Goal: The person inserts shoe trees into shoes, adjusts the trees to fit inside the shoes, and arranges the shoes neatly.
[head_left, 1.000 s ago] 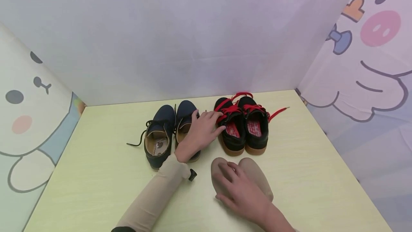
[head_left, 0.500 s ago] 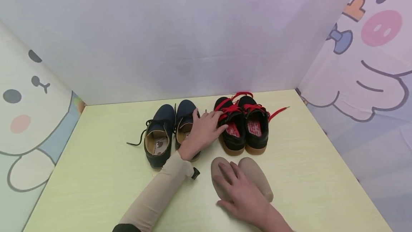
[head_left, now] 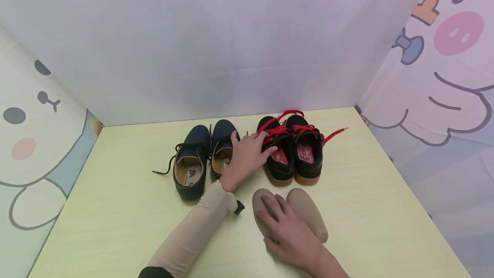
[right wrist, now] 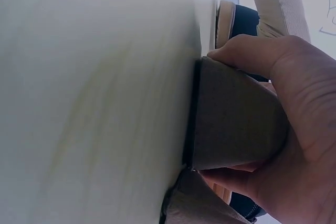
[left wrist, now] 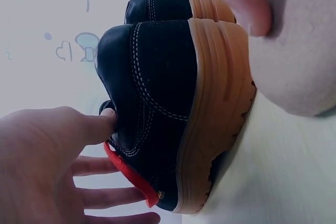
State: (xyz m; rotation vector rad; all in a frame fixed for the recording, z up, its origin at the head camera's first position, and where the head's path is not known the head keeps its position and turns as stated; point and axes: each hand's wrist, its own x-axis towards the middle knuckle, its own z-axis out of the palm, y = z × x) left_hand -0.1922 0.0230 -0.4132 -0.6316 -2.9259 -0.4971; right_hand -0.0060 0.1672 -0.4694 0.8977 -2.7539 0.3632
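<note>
Two hands worked apart — the left hand [head_left: 247,158] lay flat against the black shoe [head_left: 278,153], best nudged gently, the right hand [head_left: 287,228] gripping the tan shoe [head_left: 264,207] steady.

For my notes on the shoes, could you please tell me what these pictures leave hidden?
- Head view: the left hand covers part of the right navy lace-up shoe.
- Head view: the right hand hides the left beige slipper top.
- Right wrist view: slipper fronts are cut off.

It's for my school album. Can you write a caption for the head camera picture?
Left hand touches the black shoes; right hand grips a tan shoe.
</note>
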